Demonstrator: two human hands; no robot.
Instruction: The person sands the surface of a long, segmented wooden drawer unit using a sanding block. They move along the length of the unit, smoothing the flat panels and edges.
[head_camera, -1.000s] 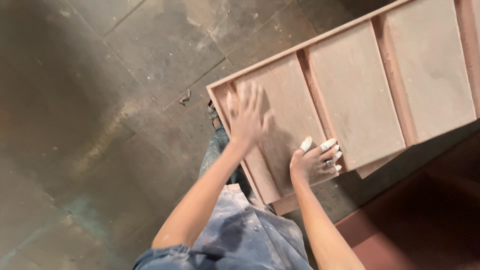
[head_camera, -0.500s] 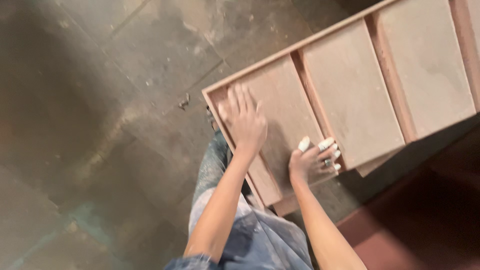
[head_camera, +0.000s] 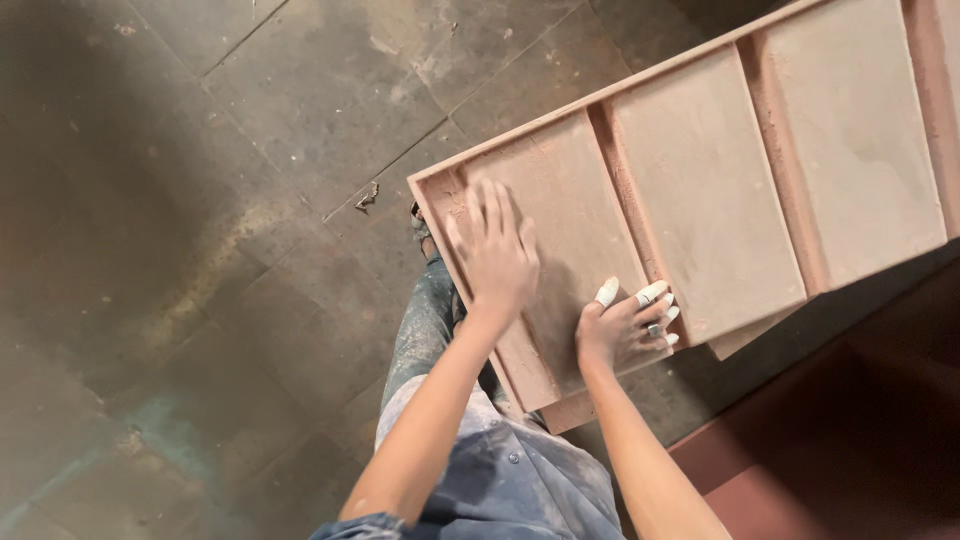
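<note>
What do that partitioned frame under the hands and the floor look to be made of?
Partitioned frame: probably wood, matte and coated in reddish-brown dust; straight rails and flat recessed panels suggest it, though the dust hides any grain. Floor: looks like concrete or stone slabs, dull grey, stained, with visible joint lines.

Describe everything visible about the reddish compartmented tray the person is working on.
The tray is a long, shallow frame with raised rims and cross ribs that divide it into rectangular compartments; three show fully, and its far end runs out of view at the upper right. It looks like wood or board coated in reddish-brown dust. It lies slanted across the picture above a stained tiled floor. The left hand lies flat, fingers spread, in the end compartment. The right hand, its fingertips whitish, rests on the near edge by the first rib.
</note>
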